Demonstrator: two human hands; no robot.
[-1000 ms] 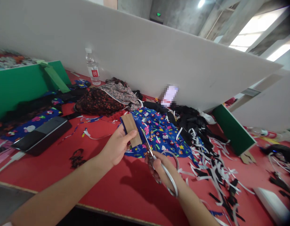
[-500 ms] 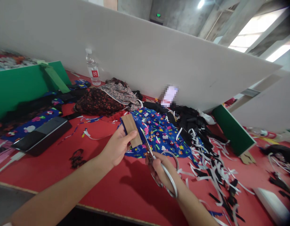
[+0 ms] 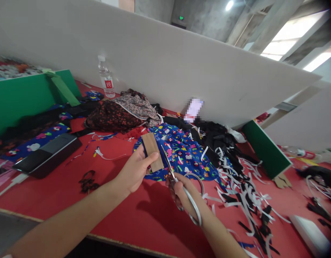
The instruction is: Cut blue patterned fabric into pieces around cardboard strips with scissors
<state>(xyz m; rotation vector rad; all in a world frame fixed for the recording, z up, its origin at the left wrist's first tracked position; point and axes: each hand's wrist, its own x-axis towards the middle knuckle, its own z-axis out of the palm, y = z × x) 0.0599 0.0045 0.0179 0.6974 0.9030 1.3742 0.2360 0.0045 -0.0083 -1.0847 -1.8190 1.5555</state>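
Note:
My left hand (image 3: 134,173) pinches a brown cardboard strip (image 3: 152,152) together with the edge of a blue cartoon-print fabric (image 3: 187,154), held just above the red table (image 3: 133,211). My right hand (image 3: 185,195) grips metal scissors (image 3: 178,184) by the handles. The blades point up and away, their tips right beside the strip's right edge, over the blue fabric.
A pile of black and white cut strips (image 3: 243,186) lies to the right. Dark floral fabrics (image 3: 119,111) and a water bottle (image 3: 105,78) sit by the white partition (image 3: 165,64). A black flat device (image 3: 47,152) lies at left, green boards (image 3: 266,147) at both sides.
My left hand and the cardboard strip shifted slightly down and right. The scissors stayed almost in place beside the strip.

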